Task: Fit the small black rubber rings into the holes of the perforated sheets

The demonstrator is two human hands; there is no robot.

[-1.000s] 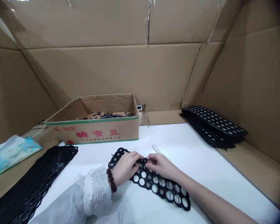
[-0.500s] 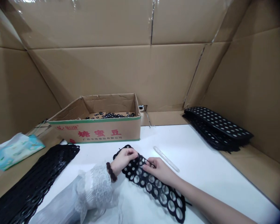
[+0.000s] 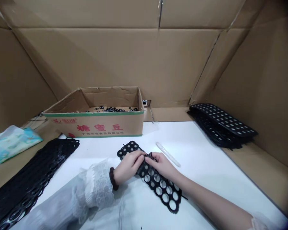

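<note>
You have the white tabletop (image 3: 199, 156) stretching from the clear stick (image 3: 168, 154) to its slanting right edge, where the stack of black dotted pieces (image 3: 223, 123) lies across the corner. At the back, the tabletop meets cardboard, and the carton (image 3: 108, 127) closes off the back left, with small black rings (image 3: 114, 109) inside it. On your left, the long black pile (image 3: 36, 175) runs down over the tabletop's edge, with the tissue pack (image 3: 15, 143) beyond it.

The black perforated piece (image 3: 159, 184) lies slantwise at the middle, under and between your 2 hands. Your left hand (image 3: 128, 166) pinches its upper edge between thumb and fingers; your right hand (image 3: 164, 165) pinches the same edge right beside it. 1 end reaches out behind your left hand, the other comes toward you below your right wrist. The clear stick lies just beyond your right hand.
</note>
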